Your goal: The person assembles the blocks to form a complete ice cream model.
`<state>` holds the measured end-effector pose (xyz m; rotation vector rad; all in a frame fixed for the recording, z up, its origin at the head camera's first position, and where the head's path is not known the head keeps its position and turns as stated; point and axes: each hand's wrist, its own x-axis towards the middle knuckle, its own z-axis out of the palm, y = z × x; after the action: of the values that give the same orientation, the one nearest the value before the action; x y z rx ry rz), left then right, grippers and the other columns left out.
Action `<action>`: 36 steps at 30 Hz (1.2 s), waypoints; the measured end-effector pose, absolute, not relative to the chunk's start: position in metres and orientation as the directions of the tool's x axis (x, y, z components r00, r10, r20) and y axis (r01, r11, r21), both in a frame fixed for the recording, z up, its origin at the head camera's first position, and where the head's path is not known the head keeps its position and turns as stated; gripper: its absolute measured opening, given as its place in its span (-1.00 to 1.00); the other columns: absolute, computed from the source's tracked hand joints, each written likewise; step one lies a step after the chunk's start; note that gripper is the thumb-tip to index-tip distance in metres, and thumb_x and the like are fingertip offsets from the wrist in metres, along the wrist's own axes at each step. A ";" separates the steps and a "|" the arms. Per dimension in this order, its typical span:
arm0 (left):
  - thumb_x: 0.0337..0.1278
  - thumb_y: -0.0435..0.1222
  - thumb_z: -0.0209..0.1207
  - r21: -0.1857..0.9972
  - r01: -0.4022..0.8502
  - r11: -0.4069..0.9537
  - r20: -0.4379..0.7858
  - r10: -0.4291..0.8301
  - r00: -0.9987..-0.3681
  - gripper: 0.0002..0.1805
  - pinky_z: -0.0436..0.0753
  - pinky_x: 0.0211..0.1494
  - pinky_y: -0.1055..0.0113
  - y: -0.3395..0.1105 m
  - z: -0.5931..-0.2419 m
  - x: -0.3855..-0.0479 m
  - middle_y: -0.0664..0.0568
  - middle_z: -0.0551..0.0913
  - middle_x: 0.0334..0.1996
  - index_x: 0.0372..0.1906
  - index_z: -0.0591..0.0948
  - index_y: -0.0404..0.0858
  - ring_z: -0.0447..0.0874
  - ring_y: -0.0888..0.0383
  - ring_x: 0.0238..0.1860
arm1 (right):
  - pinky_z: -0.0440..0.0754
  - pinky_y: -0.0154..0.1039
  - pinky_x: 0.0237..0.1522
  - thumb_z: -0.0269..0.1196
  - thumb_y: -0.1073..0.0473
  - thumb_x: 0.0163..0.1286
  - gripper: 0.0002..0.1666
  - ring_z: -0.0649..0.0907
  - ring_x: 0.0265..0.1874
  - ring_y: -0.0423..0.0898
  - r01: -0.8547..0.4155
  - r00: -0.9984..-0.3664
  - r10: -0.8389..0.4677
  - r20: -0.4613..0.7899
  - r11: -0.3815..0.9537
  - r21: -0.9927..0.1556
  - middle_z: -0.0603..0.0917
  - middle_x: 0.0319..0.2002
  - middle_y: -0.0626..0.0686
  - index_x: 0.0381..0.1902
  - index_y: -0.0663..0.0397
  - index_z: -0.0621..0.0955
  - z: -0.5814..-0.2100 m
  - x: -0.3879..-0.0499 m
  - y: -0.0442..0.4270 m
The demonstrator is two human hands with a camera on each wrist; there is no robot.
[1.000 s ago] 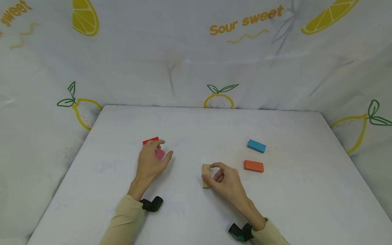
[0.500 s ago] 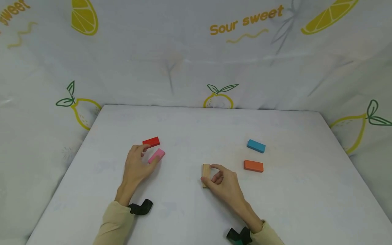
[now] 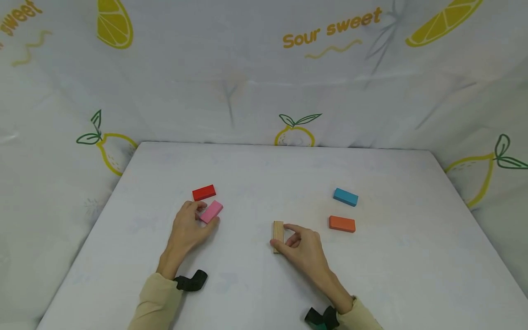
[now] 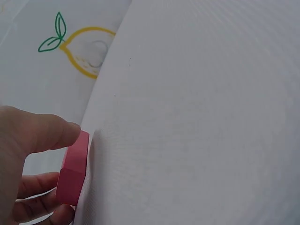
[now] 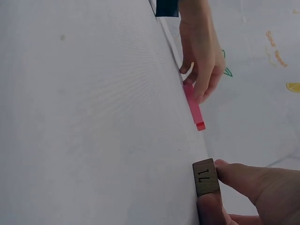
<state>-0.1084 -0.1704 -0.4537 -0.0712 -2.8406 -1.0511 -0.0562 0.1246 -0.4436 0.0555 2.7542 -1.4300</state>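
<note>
In the head view my left hand (image 3: 187, 231) has its thumb and fingers around a pink block (image 3: 211, 211) lying flat on the white tabletop. The left wrist view shows the thumb at one side of this pink block (image 4: 74, 171) and curled fingers at the other. A red block (image 3: 204, 192) lies just beyond those fingertips. Right of centre, my right hand (image 3: 307, 250) pinches a plain wooden block (image 3: 278, 231) between thumb and fingers on the table. Dark digits mark the end of the wooden block (image 5: 204, 174) in the right wrist view.
A blue block (image 3: 345, 197) and an orange block (image 3: 342, 224) lie on the right of the white table (image 3: 264, 174), beyond the right hand. A white sheet with lemon prints (image 3: 264, 68) hangs behind the table's far edge.
My left hand has drawn back leftward from above the red and pink blocks, then closed its thumb and fingers around the pink one. My right hand stays on the wooden block, almost still.
</note>
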 end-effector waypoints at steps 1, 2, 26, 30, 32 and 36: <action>0.09 -0.22 0.39 0.646 0.090 0.758 0.131 0.007 -0.991 -0.54 0.57 -0.11 0.19 -0.170 -0.454 -0.109 -0.19 0.64 -0.05 0.05 0.61 -0.39 0.60 0.01 -0.19 | 0.51 -0.42 -0.59 0.58 0.11 0.09 -0.36 0.58 -0.65 -0.29 0.048 -0.999 0.013 -0.049 0.576 -0.816 0.68 -0.64 -0.04 0.10 0.31 0.70 -0.444 -0.056 0.124; 0.09 -0.24 0.39 0.645 0.097 0.758 0.139 0.008 -0.990 -0.55 0.58 -0.10 0.18 -0.170 -0.455 -0.109 -0.19 0.65 -0.07 0.04 0.61 -0.40 0.61 0.01 -0.19 | 0.52 -0.42 -0.59 0.58 0.12 0.09 -0.37 0.59 -0.65 -0.29 0.046 -0.999 0.013 -0.047 0.575 -0.817 0.68 -0.64 -0.04 0.10 0.31 0.70 -0.444 -0.056 0.124; 0.05 -0.34 0.39 0.623 0.201 0.756 0.207 0.088 -0.974 -0.65 0.53 -0.15 0.24 -0.159 -0.453 -0.116 -0.12 0.66 -0.23 -0.04 0.65 -0.38 0.55 0.09 -0.28 | 0.47 -0.43 -0.62 0.58 0.16 0.08 -0.35 0.54 -0.68 -0.31 0.018 -1.000 0.015 -0.011 0.574 -0.819 0.66 -0.66 -0.04 0.11 0.35 0.69 -0.446 -0.056 0.121; 0.05 -0.33 0.39 0.612 0.234 0.755 0.223 0.119 -0.968 -0.66 0.52 -0.17 0.25 -0.151 -0.450 -0.120 -0.09 0.66 -0.25 -0.05 0.66 -0.36 0.52 0.12 -0.29 | 0.46 -0.42 -0.64 0.57 0.19 0.06 -0.38 0.52 -0.70 -0.31 0.009 -1.000 0.027 0.007 0.561 -0.828 0.65 -0.67 -0.04 0.09 0.35 0.70 -0.448 -0.056 0.121; 0.04 -0.33 0.40 0.612 0.245 0.752 0.223 0.133 -0.966 -0.66 0.52 -0.17 0.25 -0.147 -0.449 -0.121 -0.09 0.66 -0.25 -0.05 0.67 -0.35 0.52 0.12 -0.29 | 0.45 -0.42 -0.64 0.57 0.20 0.06 -0.38 0.52 -0.70 -0.31 0.004 -0.999 0.032 0.017 0.558 -0.830 0.64 -0.68 -0.04 0.08 0.35 0.71 -0.449 -0.055 0.121; 0.05 -0.33 0.39 0.618 0.251 0.745 0.201 0.159 -0.967 -0.66 0.53 -0.15 0.25 -0.139 -0.447 -0.123 -0.09 0.67 -0.22 -0.04 0.68 -0.34 0.52 0.11 -0.26 | 0.45 -0.42 -0.64 0.56 0.20 0.06 -0.39 0.51 -0.70 -0.32 -0.001 -0.999 0.037 0.025 0.558 -0.830 0.64 -0.68 -0.05 0.08 0.35 0.71 -0.450 -0.055 0.120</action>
<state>-0.1234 -0.1391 -0.4474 -0.3314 -2.8070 -1.0226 -0.0547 0.1204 -0.4498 0.0322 2.8075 -1.4958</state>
